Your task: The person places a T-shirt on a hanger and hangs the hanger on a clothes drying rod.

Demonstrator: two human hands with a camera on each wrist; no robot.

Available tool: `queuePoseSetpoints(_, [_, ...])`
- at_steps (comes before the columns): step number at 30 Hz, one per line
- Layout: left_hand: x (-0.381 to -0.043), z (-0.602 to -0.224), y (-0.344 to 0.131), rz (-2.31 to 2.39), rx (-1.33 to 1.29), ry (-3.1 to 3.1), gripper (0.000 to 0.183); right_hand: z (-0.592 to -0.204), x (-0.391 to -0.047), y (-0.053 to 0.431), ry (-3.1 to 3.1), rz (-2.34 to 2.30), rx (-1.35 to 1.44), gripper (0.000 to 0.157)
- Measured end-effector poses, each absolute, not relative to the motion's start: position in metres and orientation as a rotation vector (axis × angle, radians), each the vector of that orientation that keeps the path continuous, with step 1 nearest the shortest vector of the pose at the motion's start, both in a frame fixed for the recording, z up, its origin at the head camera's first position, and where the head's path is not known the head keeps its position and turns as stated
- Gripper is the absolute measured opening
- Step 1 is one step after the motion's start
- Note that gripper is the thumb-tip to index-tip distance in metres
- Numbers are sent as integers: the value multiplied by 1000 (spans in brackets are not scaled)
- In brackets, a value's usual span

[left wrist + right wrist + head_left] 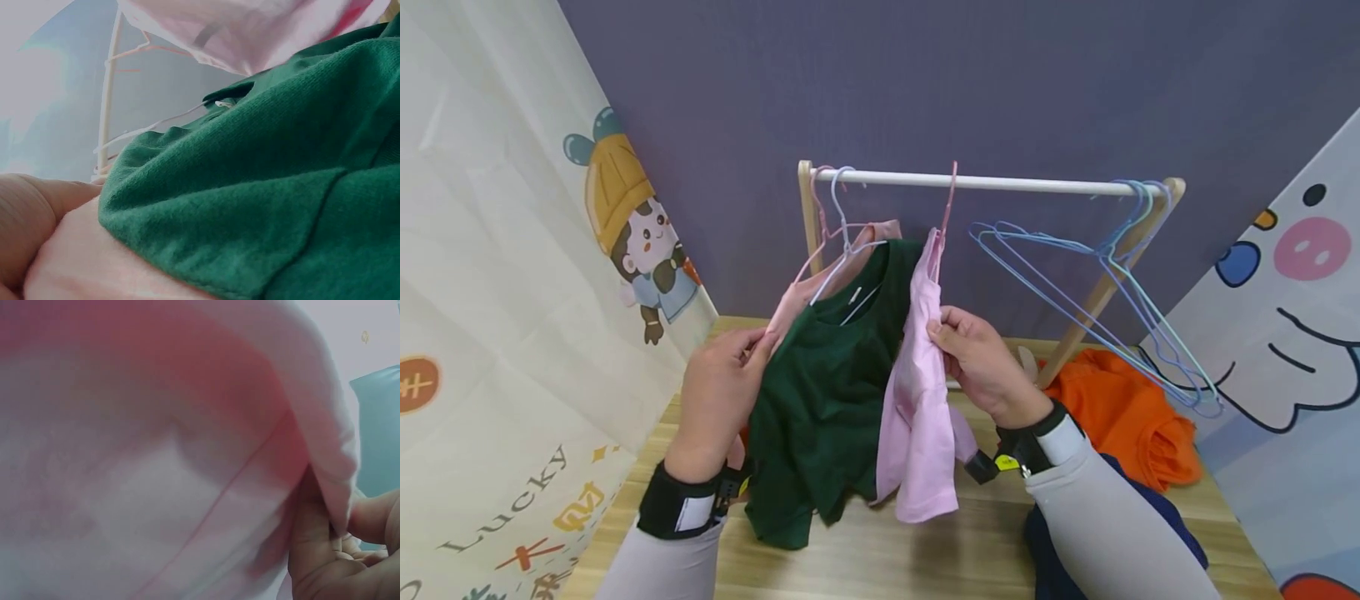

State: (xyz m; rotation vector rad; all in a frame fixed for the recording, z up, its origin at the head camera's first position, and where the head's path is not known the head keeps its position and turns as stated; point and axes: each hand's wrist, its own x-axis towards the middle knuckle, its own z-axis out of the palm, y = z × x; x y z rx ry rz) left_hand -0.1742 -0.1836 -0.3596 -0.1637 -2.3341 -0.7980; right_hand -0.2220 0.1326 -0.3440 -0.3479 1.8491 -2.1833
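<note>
A dark green shirt (835, 367) hangs from a pale hanger on the left part of the rack. Behind it is a light peach-pink shirt (790, 305) on a pink hanger. My left hand (718, 400) pinches that shirt's edge near the shoulder; in the left wrist view the peach-pink cloth (106, 262) lies under the green one. To the right, a pink shirt (922, 408) hangs edge-on from another pink hanger (950, 200). The thumb and fingers of my right hand (985, 362) pinch its edge, and in the right wrist view the pink cloth (150, 487) fills most of the picture.
The white rail (1030, 183) of a wooden-ended rack runs across the back. Several bare blue and green hangers (1112, 250) hang at its right end. Below them, an orange garment (1123, 408) and a dark navy one (1052, 550) lie on the wooden table (865, 567).
</note>
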Motion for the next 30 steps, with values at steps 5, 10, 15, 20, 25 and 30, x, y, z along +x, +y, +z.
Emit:
queuePoseSetpoints(5, [-175,-361,-183,-797,-162,-2333,25,-352,-221,124,1871,-2151,-384,21])
queuePoseSetpoints(10, [-177,-362,-181,-789,-173,-2329,25,-354,-220,108,1867,-2127,-434,26])
queuePoseSetpoints(15, [-179,-364,-178,-770,-183,-2328,25,-357,-223,95,1880,-2136,-474,24])
queuePoseSetpoints(20, [-180,-365,-178,-773,-188,-2323,25,-360,-225,92,1978,-2121,-455,23])
queuePoseSetpoints(25, [-179,-363,-178,-776,-186,-2324,25,-362,-224,98,2059,-2041,-486,31])
queuePoseSetpoints(30, [-176,-363,-178,-793,-174,-2335,25,-372,-209,125,2198,-1912,-550,37])
